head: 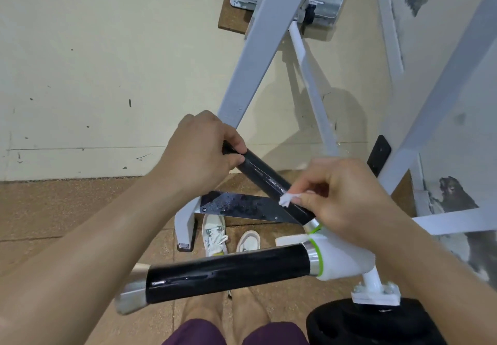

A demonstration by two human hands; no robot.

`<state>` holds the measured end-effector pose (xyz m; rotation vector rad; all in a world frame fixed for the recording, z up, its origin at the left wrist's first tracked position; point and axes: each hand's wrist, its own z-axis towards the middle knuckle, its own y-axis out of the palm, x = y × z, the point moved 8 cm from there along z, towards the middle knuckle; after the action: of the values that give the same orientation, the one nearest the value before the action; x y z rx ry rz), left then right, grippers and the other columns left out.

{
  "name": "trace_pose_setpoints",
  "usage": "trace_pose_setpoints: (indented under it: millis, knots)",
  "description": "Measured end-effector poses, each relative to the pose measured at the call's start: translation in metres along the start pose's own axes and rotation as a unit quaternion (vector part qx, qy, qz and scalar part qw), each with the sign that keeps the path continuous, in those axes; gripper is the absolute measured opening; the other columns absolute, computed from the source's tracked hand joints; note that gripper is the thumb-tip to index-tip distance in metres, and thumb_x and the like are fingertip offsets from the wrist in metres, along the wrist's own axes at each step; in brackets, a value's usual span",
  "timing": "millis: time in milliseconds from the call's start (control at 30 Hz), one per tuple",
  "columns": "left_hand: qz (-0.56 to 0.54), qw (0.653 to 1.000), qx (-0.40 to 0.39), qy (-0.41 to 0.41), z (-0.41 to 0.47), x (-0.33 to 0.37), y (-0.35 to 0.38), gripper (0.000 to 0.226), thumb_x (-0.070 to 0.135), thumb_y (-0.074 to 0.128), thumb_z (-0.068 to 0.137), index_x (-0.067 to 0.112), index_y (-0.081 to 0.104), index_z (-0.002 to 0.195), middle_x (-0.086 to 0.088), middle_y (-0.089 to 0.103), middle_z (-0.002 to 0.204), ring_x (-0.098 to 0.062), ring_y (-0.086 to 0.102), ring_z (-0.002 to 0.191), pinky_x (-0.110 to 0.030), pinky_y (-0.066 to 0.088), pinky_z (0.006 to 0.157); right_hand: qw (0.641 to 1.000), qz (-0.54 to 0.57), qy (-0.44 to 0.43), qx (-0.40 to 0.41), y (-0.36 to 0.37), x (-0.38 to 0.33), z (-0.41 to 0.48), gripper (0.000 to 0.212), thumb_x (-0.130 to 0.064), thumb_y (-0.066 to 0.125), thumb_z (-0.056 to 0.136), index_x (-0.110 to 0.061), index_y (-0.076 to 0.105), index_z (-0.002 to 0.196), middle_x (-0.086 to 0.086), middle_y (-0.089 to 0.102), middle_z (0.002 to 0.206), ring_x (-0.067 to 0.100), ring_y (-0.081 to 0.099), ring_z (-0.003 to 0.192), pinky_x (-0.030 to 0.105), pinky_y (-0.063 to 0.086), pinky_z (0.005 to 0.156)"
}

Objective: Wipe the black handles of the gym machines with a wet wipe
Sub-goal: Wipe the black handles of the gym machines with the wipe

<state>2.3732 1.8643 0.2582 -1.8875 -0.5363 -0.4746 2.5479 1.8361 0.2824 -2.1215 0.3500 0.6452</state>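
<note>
Hands are being seen apart in the head view: the left hand (199,151) is being closed round the far-left end of a slanted black cylindrical handle (258,173) at centre scene, while a crumpled white wet wipe (285,200) is being pinched in the right hand (347,199) and pressed on that handle's near-right end. A wet streak is glistening along its middle, so it is being judged part-wiped, with the gripped end left. A thicker glossy black handle (228,274), nearer, is shining wet and is being judged done.

Glossy black handles (265,180), white wipe (286,199), maroon shorts (196,332)
</note>
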Motion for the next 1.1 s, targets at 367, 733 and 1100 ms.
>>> trace_pose_setpoints:
  millis: [367, 733, 1100]
  knots:
    - [-0.015, 0.997, 0.037, -0.059, 0.004, -0.025, -0.006, 0.027, 0.029, 0.078, 0.076, 0.026, 0.066, 0.100, 0.002, 0.043, 0.106, -0.022, 0.049, 0.103, -0.025, 0.032, 0.078, 1.000, -0.005, -0.014, 0.024, 0.008, -0.016, 0.016, 0.010, -0.018, 0.073, 0.080, -0.021, 0.074, 0.071, -0.006, 0.061, 0.070, 0.007, 0.053, 0.068, 0.018, 0.041, 0.063]
    - [-0.059, 0.993, 0.057, -0.080, 0.005, -0.034, -0.010, 0.035, 0.031, 0.082, 0.071, 0.026, 0.069, 0.103, 0.002, 0.055, 0.106, -0.014, 0.058, 0.095, -0.026, 0.041, 0.076, 0.996, -0.041, -0.074, 0.032, 0.015, -0.038, 0.040, 0.009, -0.023, 0.071, 0.082, -0.025, 0.074, 0.073, -0.006, 0.057, 0.073, 0.007, 0.051, 0.070, 0.021, 0.040, 0.065]
    - [-0.080, 0.992, 0.075, -0.059, 0.013, -0.048, -0.017, 0.008, 0.022, 0.073, 0.081, 0.025, 0.070, 0.089, 0.008, 0.061, 0.090, -0.010, 0.055, 0.079, -0.023, 0.039, 0.066, 0.997, -0.050, -0.056, 0.007, 0.021, -0.048, 0.062, 0.010, -0.025, 0.072, 0.081, -0.026, 0.071, 0.070, -0.009, 0.058, 0.074, 0.004, 0.051, 0.071, 0.026, 0.041, 0.065]
